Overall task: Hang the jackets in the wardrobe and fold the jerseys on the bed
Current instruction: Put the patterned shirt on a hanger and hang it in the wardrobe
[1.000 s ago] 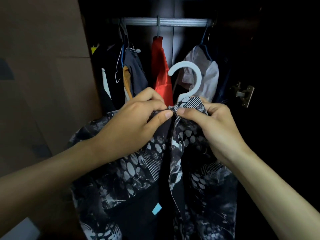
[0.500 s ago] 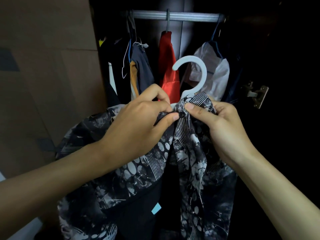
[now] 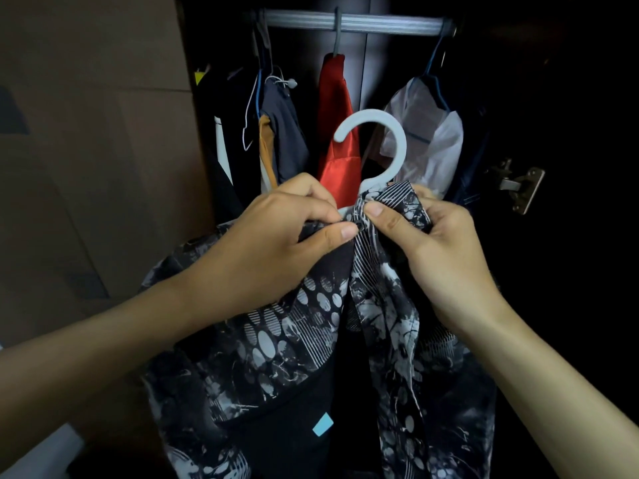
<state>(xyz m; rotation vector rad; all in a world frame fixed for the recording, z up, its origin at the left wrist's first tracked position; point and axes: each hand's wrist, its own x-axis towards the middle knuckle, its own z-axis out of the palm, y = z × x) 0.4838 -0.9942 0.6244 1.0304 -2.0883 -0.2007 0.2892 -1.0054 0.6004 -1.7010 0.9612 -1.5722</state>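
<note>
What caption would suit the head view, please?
Both hands, left and right, pinch a jacket collar on a hanger.

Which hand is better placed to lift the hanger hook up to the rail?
Probably the right hand: it pinches the jacket collar directly below the hook. The left hand pinches the other front edge, slightly farther away.

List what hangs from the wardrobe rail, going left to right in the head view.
Dark grey garment → red garment → white garment. The white hanger hook in front is not on the rail yet.
</note>
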